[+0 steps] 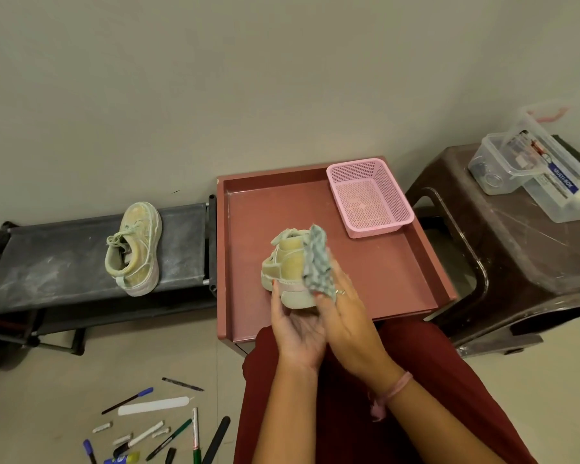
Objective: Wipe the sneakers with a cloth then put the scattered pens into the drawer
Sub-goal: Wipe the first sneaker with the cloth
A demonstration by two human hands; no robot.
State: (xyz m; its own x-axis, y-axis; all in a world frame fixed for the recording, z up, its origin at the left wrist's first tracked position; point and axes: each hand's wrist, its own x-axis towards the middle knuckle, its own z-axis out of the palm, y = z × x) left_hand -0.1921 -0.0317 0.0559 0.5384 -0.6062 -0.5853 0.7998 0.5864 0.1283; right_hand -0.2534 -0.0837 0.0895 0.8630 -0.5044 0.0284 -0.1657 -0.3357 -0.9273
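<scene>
My left hand grips a pale yellow sneaker by its heel and sole, holding it up over the red tray top of the cabinet. My right hand presses a grey-green checked cloth against the sneaker's right side, fingers wrapped over the cloth. The second sneaker lies on its side on the black shoe rack to the left. Several pens and markers lie scattered on the floor at lower left.
A pink mesh basket stands in the tray's back right corner. A brown plastic stool at right carries clear plastic boxes. My red-clothed knees fill the lower middle. A plain wall rises behind.
</scene>
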